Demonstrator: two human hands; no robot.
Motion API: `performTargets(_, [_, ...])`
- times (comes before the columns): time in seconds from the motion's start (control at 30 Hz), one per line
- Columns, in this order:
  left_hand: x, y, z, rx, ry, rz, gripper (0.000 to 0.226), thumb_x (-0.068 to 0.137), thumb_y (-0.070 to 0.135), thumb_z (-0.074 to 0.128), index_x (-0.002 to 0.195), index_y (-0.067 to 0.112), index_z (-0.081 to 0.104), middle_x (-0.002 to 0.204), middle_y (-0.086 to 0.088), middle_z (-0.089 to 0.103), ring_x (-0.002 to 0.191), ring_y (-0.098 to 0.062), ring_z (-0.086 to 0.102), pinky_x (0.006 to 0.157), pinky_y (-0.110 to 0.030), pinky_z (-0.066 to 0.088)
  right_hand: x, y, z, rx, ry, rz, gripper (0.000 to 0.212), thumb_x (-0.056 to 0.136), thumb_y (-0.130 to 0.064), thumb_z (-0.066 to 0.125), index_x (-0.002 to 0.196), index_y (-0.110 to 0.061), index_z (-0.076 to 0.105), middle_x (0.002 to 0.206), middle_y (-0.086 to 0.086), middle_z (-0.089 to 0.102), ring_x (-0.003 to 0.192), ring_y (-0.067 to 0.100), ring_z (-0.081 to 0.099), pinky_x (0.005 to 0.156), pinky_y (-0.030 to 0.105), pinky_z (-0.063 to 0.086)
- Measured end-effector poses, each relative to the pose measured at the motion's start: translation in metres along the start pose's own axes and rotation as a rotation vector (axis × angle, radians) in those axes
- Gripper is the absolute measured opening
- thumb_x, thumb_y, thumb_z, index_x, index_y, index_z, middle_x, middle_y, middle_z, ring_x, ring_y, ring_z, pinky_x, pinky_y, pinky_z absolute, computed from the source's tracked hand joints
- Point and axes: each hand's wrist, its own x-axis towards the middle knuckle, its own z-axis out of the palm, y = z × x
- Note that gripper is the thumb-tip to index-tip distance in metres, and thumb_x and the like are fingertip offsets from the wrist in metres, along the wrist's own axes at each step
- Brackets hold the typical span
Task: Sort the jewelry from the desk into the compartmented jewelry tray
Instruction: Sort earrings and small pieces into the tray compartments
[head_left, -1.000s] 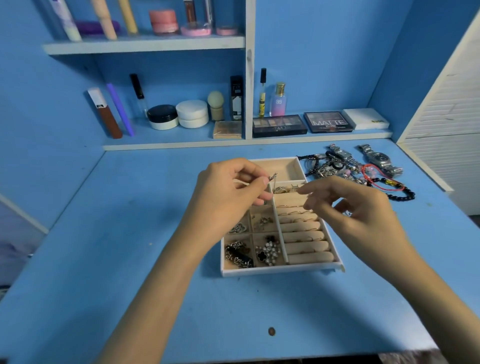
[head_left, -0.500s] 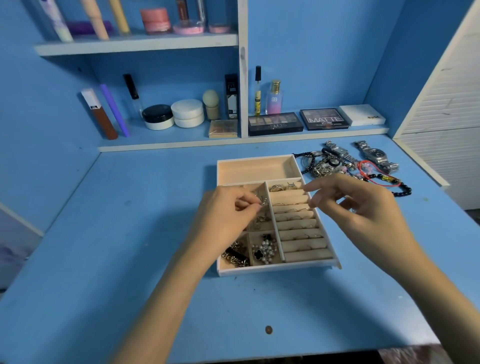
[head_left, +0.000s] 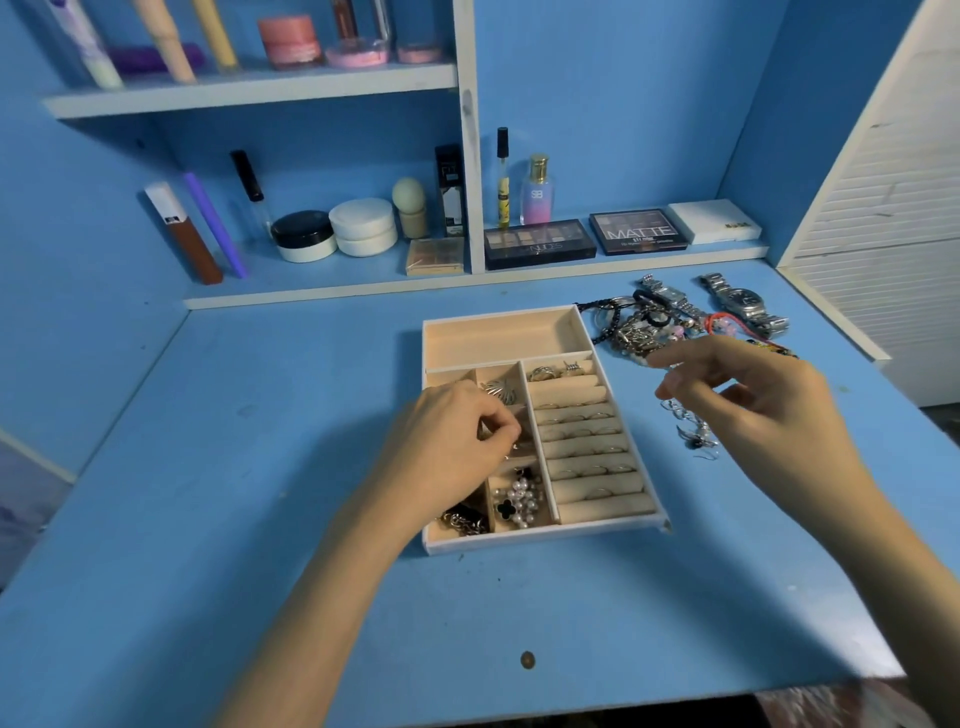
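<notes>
The cream compartmented jewelry tray (head_left: 498, 338) lies mid-desk. Its right side has ring rolls (head_left: 587, 441) with several rings. Its small left cells hold earrings, a pearl and black clover piece (head_left: 514, 501) and a chain. My left hand (head_left: 457, 436) is down in a middle small cell, thumb and fingertips pinched together on a small silver earring that is mostly hidden. My right hand (head_left: 753, 405) hovers right of the tray with loosely curled fingers, holding nothing, just above a few loose silver pieces (head_left: 693, 428). A tangled pile of bracelets (head_left: 639, 327) lies behind.
Two metal watches (head_left: 743, 304) lie at the back right of the desk, beside the pile. A low shelf behind the tray carries eyeshadow palettes (head_left: 540, 241), jars and bottles. A white louvered door (head_left: 893, 234) bounds the right side. A small brown spot (head_left: 527, 660) marks the desk's front.
My left hand dropped from above the tray into a small cell with the silver piece. My right hand moved right, off the ring rolls, to above the loose pieces on the desk.
</notes>
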Motion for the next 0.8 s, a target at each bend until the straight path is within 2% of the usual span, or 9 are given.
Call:
performTargets(0.13, [0.006,0.005,-0.003,-0.104,0.109,0.006,0.013,0.087,0.027,0.058,0.092,0.031,0.069,0.076,0.023,0.051,0.062,0.010,0.046,0.057,-0.001,0.034,0.004,0.024,-0.016,-0.033,0.090,0.044,0.029,0.084,-0.002,0.057,0.083,-0.029,0.069,0.070,-0.003,0.066,0.065,0.011,0.055,0.056,0.011,0.041])
performTargets(0.2, [0.011,0.015,-0.002,-0.171,0.128,0.039,0.013,0.087,0.026,0.059,0.093,0.029,0.070,0.078,0.022,0.056,0.065,0.010,0.048,0.061,0.000,0.035,0.004,0.036,-0.027,-0.061,0.139,0.081,0.030,0.083,-0.002,0.056,0.081,-0.029,0.068,0.071,-0.001,0.066,0.067,0.014,0.056,0.059,0.012,0.041])
performTargets(0.3, [0.019,0.036,0.005,-0.225,0.110,0.098,0.012,0.086,0.027,0.061,0.093,0.031,0.069,0.085,0.020,0.064,0.074,0.006,0.055,0.062,-0.005,0.040,0.002,0.047,-0.043,-0.146,0.164,0.117,0.023,0.084,-0.004,0.058,0.082,-0.025,0.069,0.072,0.006,0.064,0.062,0.013,0.055,0.055,0.012,0.038])
performTargets(0.37, [0.025,0.049,0.013,-0.242,0.078,0.117,0.011,0.086,0.028,0.061,0.092,0.032,0.069,0.086,0.020,0.064,0.078,0.004,0.056,0.066,-0.012,0.044,0.000,0.052,-0.052,-0.216,0.129,0.120,0.021,0.084,-0.003,0.060,0.084,-0.021,0.070,0.070,-0.002,0.061,0.057,0.002,0.051,0.052,0.009,0.036])
performTargets(0.47, [0.033,0.067,0.028,-0.253,0.033,0.165,0.011,0.086,0.027,0.061,0.092,0.030,0.070,0.083,0.019,0.064,0.078,0.001,0.057,0.070,-0.019,0.047,0.001,0.062,-0.063,-0.359,0.071,0.106,0.020,0.082,-0.004,0.061,0.085,-0.022,0.070,0.074,-0.008,0.059,0.068,0.001,0.051,0.060,0.008,0.036])
performTargets(0.57, [0.040,0.080,0.041,-0.247,-0.010,0.209,0.011,0.086,0.026,0.060,0.091,0.030,0.069,0.079,0.021,0.062,0.078,0.002,0.055,0.065,-0.014,0.041,0.005,0.071,-0.072,-0.438,0.026,0.116,0.020,0.081,-0.005,0.062,0.089,-0.022,0.070,0.080,-0.005,0.059,0.072,0.010,0.053,0.063,0.009,0.036])
performTargets(0.63, [0.043,0.086,0.048,-0.233,-0.028,0.222,0.011,0.086,0.025,0.060,0.091,0.030,0.069,0.078,0.022,0.059,0.080,0.002,0.055,0.067,-0.014,0.041,0.008,0.075,-0.076,-0.474,-0.047,0.124,0.026,0.080,-0.004,0.062,0.096,-0.021,0.070,0.084,-0.001,0.059,0.075,0.016,0.056,0.065,0.009,0.037])
performTargets(0.73, [0.047,0.091,0.056,-0.236,-0.048,0.217,0.011,0.086,0.025,0.060,0.091,0.029,0.069,0.077,0.022,0.058,0.080,0.001,0.055,0.065,-0.004,0.035,0.012,0.078,-0.080,-0.522,-0.166,0.097,0.030,0.080,-0.005,0.063,0.103,-0.024,0.070,0.088,0.001,0.059,0.078,0.018,0.058,0.069,0.019,0.040])
performTargets(0.8, [0.049,0.093,0.059,-0.238,-0.047,0.217,0.011,0.085,0.024,0.061,0.090,0.029,0.069,0.076,0.021,0.059,0.078,0.001,0.055,0.062,-0.002,0.034,0.016,0.078,-0.082,-0.534,-0.236,0.074,0.031,0.079,-0.010,0.066,0.104,-0.028,0.070,0.089,0.001,0.056,0.078,0.018,0.057,0.071,0.023,0.041])
